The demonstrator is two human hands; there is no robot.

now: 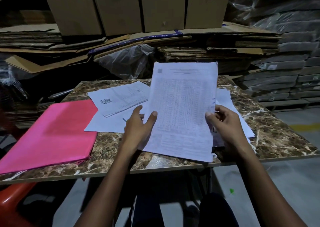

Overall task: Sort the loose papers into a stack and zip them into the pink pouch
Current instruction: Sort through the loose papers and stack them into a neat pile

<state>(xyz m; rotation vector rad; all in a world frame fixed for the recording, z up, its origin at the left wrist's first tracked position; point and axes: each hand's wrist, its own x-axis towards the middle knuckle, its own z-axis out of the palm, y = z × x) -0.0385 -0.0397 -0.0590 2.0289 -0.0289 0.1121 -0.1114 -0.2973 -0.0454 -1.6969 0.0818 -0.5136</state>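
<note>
A stack of printed white papers (pixel 181 105) is held tilted up above the marble-patterned table (pixel 110 159). My left hand (pixel 140 126) grips its left edge, thumb on the front. My right hand (pixel 223 123) grips its right edge. The pink pouch (pixel 52 133) lies flat at the table's left, apart from both hands. More loose sheets (pixel 119 98), one with a QR code, lie between the pouch and the held stack. Other loose papers (pixel 242 123) lie under and behind my right hand, partly hidden.
Flattened cardboard (pixel 121 43) and upright cardboard boxes (pixel 138 7) are piled behind the table, with a clear plastic bag (pixel 124 62). Wrapped bundles (pixel 285 67) stack up at the right. An orange plastic chair (pixel 12 200) sits at the lower left.
</note>
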